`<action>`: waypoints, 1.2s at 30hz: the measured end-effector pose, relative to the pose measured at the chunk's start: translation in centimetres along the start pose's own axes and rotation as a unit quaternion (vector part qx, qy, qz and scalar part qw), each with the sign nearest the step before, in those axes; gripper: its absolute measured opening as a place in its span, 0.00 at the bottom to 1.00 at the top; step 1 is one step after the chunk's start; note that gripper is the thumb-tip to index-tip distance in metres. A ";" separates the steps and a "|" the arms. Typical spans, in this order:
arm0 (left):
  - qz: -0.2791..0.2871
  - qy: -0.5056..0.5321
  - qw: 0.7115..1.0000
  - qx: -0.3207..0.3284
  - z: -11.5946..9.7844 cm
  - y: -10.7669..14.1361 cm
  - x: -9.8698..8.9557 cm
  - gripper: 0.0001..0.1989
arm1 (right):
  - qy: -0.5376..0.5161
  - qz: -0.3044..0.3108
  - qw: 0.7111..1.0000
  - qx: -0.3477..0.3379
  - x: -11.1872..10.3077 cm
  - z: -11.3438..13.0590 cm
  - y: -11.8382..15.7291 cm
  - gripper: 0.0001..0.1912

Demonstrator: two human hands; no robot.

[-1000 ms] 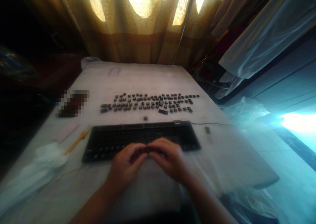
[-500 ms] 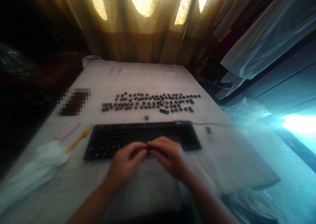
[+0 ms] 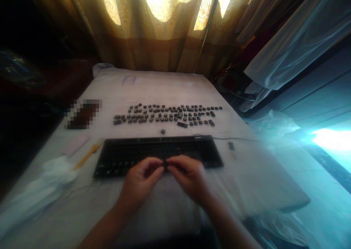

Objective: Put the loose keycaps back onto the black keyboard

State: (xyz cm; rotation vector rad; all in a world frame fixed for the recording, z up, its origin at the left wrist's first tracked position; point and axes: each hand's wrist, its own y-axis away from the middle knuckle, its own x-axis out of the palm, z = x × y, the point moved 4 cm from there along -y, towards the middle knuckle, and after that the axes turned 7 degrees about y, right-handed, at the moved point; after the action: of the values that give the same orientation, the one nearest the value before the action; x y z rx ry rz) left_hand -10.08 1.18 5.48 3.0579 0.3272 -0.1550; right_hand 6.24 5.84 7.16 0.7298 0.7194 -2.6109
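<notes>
A black keyboard lies across the table, with many keys gone from its right part. Over its front edge, my left hand and my right hand meet fingertip to fingertip. Pinched between them is a small dark keycap, mostly hidden by the fingers and blurred. Both hands are closed on it. Beyond the keyboard, loose black keycaps are spread in uneven rows. One single keycap sits apart from them, nearer the keyboard.
On the left are a pink block, an orange-yellow tool, a crumpled white cloth and a pixelated item. To the right lie a small dark piece and the keyboard's cable. A curtain hangs behind the table.
My right fingertips have drawn slightly to the right, so a little more of the dark keycap shows between the hands. The keyboard and loose keycaps stay in place.
</notes>
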 end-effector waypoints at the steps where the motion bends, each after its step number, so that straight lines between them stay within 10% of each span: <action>1: 0.003 0.001 1.000 0.001 0.0 0.0 0.0 0.11 | -0.002 -0.001 1.000 -0.002 0.0 0.0 0.0 0.06; 17: 0.052 0.028 0.998 0.000 0.4 -0.1 0.4 0.11 | -0.007 -0.007 1.000 -0.011 -0.4 -0.1 0.1 0.06; 22: -0.023 -0.148 0.983 0.103 0.3 -0.5 -2.2 0.11 | 0.045 -0.004 0.999 0.025 -0.1 -1.7 0.2 0.06; 28: -0.021 -0.306 0.901 0.307 0.3 -0.2 -3.4 0.08 | 0.187 -0.028 0.982 0.031 0.4 -3.3 0.3 0.06; 36: 0.027 -0.318 0.892 0.321 2.3 0.3 -2.0 0.10 | 0.209 -0.059 0.976 0.022 -0.5 -3.9 -0.2 0.05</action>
State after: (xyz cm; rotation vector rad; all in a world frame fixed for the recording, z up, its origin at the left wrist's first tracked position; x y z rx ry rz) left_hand -12.19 0.30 3.42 3.3386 0.1585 -1.4893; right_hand 8.10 8.22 4.62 1.3116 0.8426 -2.6102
